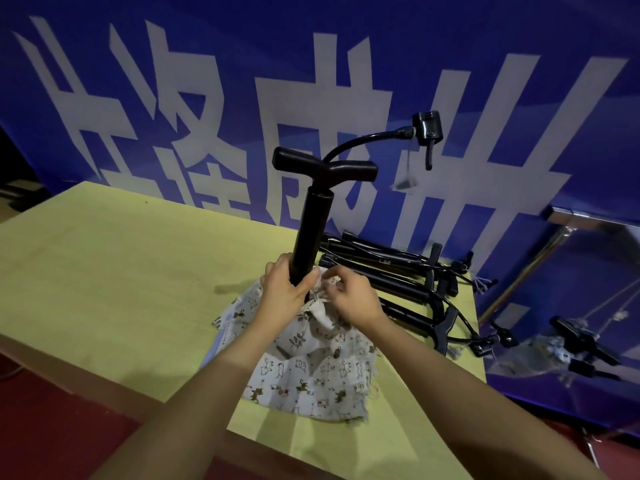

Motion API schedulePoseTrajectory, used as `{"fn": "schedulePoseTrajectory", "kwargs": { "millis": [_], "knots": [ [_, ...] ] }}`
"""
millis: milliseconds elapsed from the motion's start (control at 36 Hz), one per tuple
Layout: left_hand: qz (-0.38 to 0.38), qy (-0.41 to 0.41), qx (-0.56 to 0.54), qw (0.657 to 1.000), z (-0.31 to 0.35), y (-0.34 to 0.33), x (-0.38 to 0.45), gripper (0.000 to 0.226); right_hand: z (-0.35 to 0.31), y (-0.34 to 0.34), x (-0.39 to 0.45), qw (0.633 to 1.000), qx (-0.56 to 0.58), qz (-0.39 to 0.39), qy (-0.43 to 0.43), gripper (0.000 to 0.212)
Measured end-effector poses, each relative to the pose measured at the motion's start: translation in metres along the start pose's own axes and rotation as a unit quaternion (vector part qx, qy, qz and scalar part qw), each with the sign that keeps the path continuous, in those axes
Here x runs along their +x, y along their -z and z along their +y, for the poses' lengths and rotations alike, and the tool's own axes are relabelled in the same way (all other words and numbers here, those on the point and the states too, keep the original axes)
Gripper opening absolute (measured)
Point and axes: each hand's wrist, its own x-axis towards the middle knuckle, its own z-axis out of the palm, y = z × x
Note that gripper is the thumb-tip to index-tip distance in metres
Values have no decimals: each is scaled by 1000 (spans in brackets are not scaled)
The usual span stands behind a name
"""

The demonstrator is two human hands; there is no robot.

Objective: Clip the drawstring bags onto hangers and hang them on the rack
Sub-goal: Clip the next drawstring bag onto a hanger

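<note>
A black hand pump (310, 233) stands upright on the table, its T-handle up and its hose curving to a nozzle head (427, 128) at the upper right. Its lower end sits inside a pale drawstring bag (311, 362) printed with small animals, which lies bunched on the yellow-green table (121, 271). My left hand (285, 289) grips the pump barrel at the bag's mouth. My right hand (353, 296) pinches the gathered fabric and drawstring beside it. No hanger shows on the table.
Several more black pumps (398, 282) lie stacked on the table's right side. A blue banner with large white characters fills the wall behind. At the far right a metal rack (561, 223) holds bagged pumps (581, 344). Red floor lies below the table's front edge.
</note>
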Motion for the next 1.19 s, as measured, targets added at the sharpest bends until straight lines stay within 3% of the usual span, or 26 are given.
{"fn": "schedulePoseTrajectory", "kwargs": {
  "millis": [83, 139, 194, 278, 417, 500, 556, 694, 806, 889, 972, 1083, 1139, 1194],
  "knots": [
    [0, -4, 2, 1000, 8, 4, 2, 19, 2, -7, 1, 985, -160, 2, 65, 34],
    [-4, 3, -4, 1000, 10, 7, 4, 24, 1, -9, 3, 979, -184, 12, 82, 42],
    [-10, 9, -10, 1000, 10, 9, 6, 33, 1, -9, 5, 978, -183, 31, 91, 37],
    [-10, 18, -11, 1000, 9, 11, 9, 34, -3, -8, 9, 984, -135, 37, 110, 24],
    [-10, 17, -17, 1000, 12, 12, 9, 33, -8, -9, 13, 992, -55, -27, 111, 24],
    [-1, 15, -15, 1000, 18, 12, 9, 30, -12, -4, 7, 993, 88, -58, 57, 16],
    [4, 1, -9, 1000, 20, 12, 9, 25, -11, 2, 7, 988, 146, -39, 35, 7],
    [-8, -11, 13, 1000, 15, 10, 8, 22, -11, 21, 8, 980, 201, 15, -4, 5],
    [6, -15, 25, 1000, 11, 1, 6, 25, -13, 31, 7, 978, 204, -31, 7, 13],
    [13, -16, 27, 999, 10, -4, 6, 23, -14, 37, 4, 992, 97, -64, 38, 35],
    [24, -22, 23, 999, 12, -7, 6, 21, -12, 38, 5, 997, -46, -32, 58, 37],
    [47, -20, 38, 998, 13, -10, 9, 24, -2, 41, 8, 963, -262, -2, 70, 38],
    [47, -18, 44, 998, 10, -11, 10, 25, 2, 48, 7, 960, -271, 19, 74, 31],
    [44, -16, 47, 998, 9, -12, 9, 27, 1, 55, 4, 985, -157, 24, 66, 22]
  ]
}}
